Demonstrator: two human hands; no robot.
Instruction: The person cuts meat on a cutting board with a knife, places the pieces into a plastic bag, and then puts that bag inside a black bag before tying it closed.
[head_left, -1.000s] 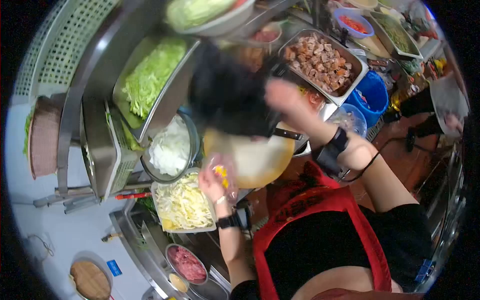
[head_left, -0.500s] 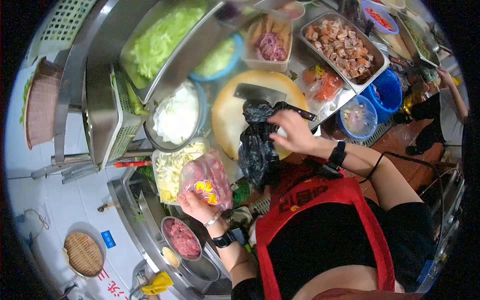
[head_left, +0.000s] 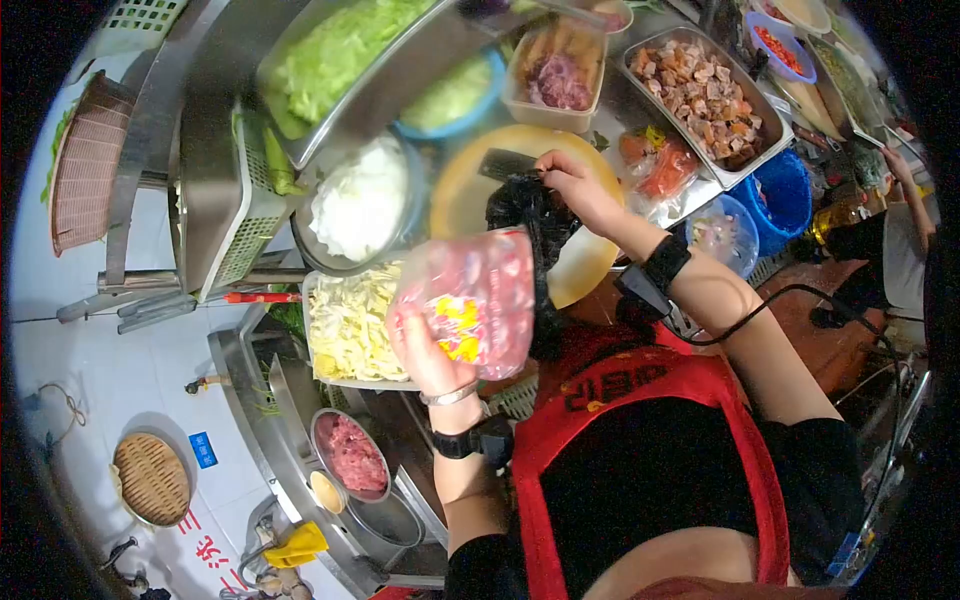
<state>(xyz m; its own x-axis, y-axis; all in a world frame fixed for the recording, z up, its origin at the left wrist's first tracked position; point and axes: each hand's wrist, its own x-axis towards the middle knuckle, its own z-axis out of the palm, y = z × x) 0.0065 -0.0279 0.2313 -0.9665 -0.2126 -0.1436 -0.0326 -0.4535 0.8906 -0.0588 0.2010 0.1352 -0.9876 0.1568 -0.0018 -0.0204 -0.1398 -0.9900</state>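
My left hand point(head_left: 422, 345) is closed on a clear plastic bag of pink meat point(head_left: 495, 285) with yellow printing on it. It is held up in front of the tub of pale sliced vegetable point(head_left: 345, 335). Over the round chopping board point(head_left: 462, 190), the fingers of my right hand point(head_left: 582, 192) pinch the top of a black plastic bag point(head_left: 520, 205). The meat bag hides part of this black bag. A cleaver blade point(head_left: 503, 163) lies on the board, partly covered by the black bag.
Around the board stand a bowl of white shreds point(head_left: 360, 205), a tray of shredded greens point(head_left: 345, 60), a tray of chopped meat point(head_left: 700, 95) and a blue bucket point(head_left: 785, 200). Bagged orange-red food point(head_left: 660, 165) lies right of the board. Another person's arm point(head_left: 903, 170) shows at far right.
My left hand has lifted the meat bag up and right, toward the board. My right hand has moved up and now grips the black bag's top. The view has shifted slightly.
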